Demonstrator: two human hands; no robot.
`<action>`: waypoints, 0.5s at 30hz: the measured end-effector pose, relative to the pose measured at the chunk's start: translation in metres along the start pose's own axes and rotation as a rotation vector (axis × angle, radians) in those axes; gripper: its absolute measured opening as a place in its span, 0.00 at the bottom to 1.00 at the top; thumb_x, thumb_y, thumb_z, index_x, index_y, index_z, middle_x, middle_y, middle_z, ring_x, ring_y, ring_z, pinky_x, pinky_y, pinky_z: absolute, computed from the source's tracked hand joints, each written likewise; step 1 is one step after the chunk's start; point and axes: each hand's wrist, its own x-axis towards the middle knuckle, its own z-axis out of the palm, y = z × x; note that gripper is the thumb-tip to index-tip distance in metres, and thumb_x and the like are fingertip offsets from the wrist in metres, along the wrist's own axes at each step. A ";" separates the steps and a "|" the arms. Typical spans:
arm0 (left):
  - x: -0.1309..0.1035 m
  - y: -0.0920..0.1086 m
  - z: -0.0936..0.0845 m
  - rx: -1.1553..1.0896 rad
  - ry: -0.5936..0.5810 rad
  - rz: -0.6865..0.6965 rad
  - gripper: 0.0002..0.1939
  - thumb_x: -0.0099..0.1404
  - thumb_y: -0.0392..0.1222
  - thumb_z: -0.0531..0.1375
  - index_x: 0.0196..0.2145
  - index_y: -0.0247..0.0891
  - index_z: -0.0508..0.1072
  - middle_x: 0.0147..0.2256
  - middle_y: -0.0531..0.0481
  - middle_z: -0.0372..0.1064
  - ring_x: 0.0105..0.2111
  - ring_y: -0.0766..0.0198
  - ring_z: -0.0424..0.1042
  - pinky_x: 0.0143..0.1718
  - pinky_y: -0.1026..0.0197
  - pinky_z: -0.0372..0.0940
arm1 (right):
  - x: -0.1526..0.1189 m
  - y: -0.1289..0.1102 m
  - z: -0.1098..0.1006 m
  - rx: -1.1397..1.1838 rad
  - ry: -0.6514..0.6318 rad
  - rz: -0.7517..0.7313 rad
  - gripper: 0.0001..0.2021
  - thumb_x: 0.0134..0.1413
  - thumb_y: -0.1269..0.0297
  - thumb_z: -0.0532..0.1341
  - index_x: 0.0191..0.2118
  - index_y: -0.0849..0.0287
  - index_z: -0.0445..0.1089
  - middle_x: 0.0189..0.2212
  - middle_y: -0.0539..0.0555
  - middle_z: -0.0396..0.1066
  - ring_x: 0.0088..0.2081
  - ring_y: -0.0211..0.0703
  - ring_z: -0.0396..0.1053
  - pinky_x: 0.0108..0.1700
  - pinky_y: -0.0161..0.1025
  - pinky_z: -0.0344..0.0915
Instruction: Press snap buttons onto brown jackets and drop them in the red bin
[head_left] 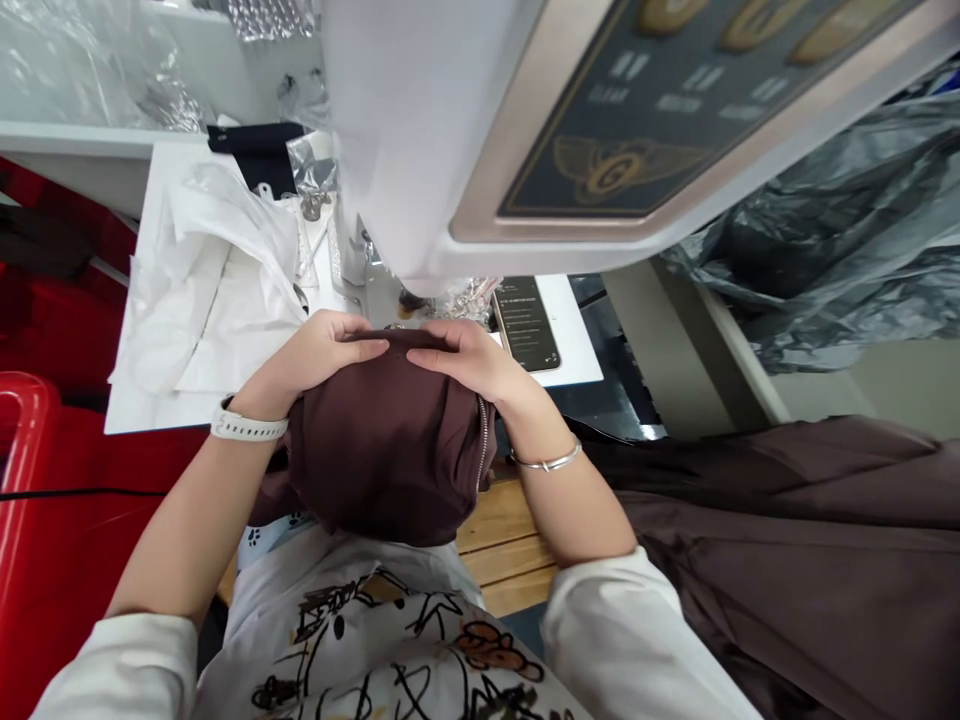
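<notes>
A dark brown fabric piece point(382, 450) with a metal zipper along its right side hangs between my forearms, over my lap. My left hand point(319, 352) pinches its top edge from the left, thumb on the near side. From the right, my right hand point(469, 358) grips the same edge, its thumb pointing at my left thumb with a small gap between them. The fingers behind the fabric are partly hidden. That edge lies just below the head of a white machine point(405, 200), at the front of the white work surface.
A phone point(527, 322) lies right of small loose parts point(469, 300). White crumpled material point(217, 270) covers the left of the surface. A red plastic container point(97, 460) stands at the left. More brown fabric point(795, 530) spreads at the right, below grey plastic sheeting point(847, 220).
</notes>
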 end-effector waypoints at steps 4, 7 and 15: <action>0.018 0.000 -0.004 0.006 -0.016 0.039 0.16 0.54 0.49 0.61 0.32 0.32 0.72 0.29 0.50 0.70 0.32 0.61 0.70 0.34 0.61 0.65 | 0.014 0.008 -0.006 0.177 0.021 0.012 0.08 0.45 0.62 0.61 0.30 0.62 0.69 0.27 0.49 0.67 0.33 0.39 0.65 0.38 0.35 0.59; 0.027 0.002 -0.007 0.041 -0.023 0.082 0.16 0.54 0.49 0.60 0.35 0.33 0.73 0.33 0.49 0.72 0.38 0.58 0.69 0.41 0.58 0.64 | 0.021 0.012 -0.008 0.277 0.029 0.030 0.07 0.43 0.63 0.62 0.29 0.61 0.71 0.29 0.49 0.69 0.36 0.41 0.66 0.42 0.37 0.60; 0.040 -0.011 -0.014 0.075 -0.063 0.100 0.19 0.56 0.49 0.59 0.41 0.34 0.73 0.40 0.48 0.72 0.43 0.56 0.68 0.48 0.55 0.60 | 0.033 0.025 -0.009 0.234 0.028 0.026 0.08 0.42 0.62 0.63 0.30 0.60 0.73 0.31 0.49 0.71 0.38 0.41 0.66 0.45 0.38 0.59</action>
